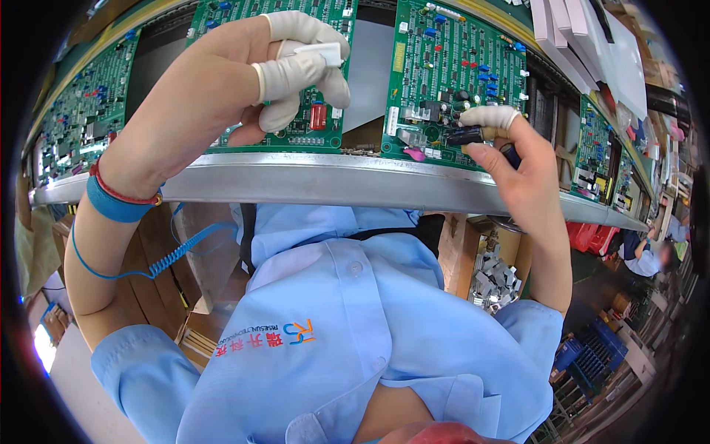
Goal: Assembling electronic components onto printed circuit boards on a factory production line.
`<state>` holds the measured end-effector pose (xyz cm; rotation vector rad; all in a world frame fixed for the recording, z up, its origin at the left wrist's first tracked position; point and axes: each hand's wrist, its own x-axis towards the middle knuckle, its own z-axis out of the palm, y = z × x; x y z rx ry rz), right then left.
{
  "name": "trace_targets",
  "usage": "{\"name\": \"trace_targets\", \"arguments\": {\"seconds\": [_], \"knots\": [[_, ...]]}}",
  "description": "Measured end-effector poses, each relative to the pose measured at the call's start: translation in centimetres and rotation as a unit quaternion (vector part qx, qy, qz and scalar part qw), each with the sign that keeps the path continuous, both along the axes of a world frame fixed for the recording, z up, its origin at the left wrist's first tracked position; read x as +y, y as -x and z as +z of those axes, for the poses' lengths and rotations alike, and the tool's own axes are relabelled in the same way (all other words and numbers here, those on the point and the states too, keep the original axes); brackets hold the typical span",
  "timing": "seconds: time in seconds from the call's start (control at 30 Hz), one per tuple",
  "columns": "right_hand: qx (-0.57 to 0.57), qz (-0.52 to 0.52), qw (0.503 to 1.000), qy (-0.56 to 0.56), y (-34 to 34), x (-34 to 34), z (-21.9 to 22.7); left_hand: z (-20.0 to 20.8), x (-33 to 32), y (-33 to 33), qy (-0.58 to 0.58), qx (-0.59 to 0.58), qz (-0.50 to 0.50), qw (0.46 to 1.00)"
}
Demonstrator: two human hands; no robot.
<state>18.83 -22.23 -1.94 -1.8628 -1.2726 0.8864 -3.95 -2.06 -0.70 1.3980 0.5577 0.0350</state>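
My left hand (222, 78), with white finger cots on several fingers, is raised over a green circuit board (336, 111). Its fingers are closed on a small white rectangular block (325, 54). A red component (318, 116) stands on that board just below the fingertips. My right hand (523, 159) reaches over the near right corner of a second green circuit board (421, 66). Its thumb and cot-covered index finger pinch a dark cylindrical capacitor (464, 136) low at the board; I cannot tell whether its leads are seated. A pink piece (414, 155) lies at the board's near edge.
A metal rail (333, 177) runs along the near side of the boards. More circuit boards stand at the far left (89, 111) and right (592, 148). A blue coiled cord (181, 251) hangs from my left wristband. A box of metal pieces (495, 277) sits below the rail.
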Motion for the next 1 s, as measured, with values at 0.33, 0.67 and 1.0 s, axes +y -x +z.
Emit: {"name": "trace_targets", "arguments": {"seconds": [0.33,0.67,1.0], "knots": [[-0.361,0.095,0.920,-0.115,0.7,0.0,-2.0,-1.6,0.3,0.3,-0.104,0.004,-0.053,0.993],[-0.417,0.123,0.892,-0.128,0.9,-0.2,-1.5,-1.0,-0.2,0.2,-0.063,-0.044,-0.056,0.995],[-0.425,0.152,0.884,-0.122,0.6,-0.4,-1.8,-0.7,-0.9,-0.8,-0.088,-0.032,-0.079,0.992]]}}
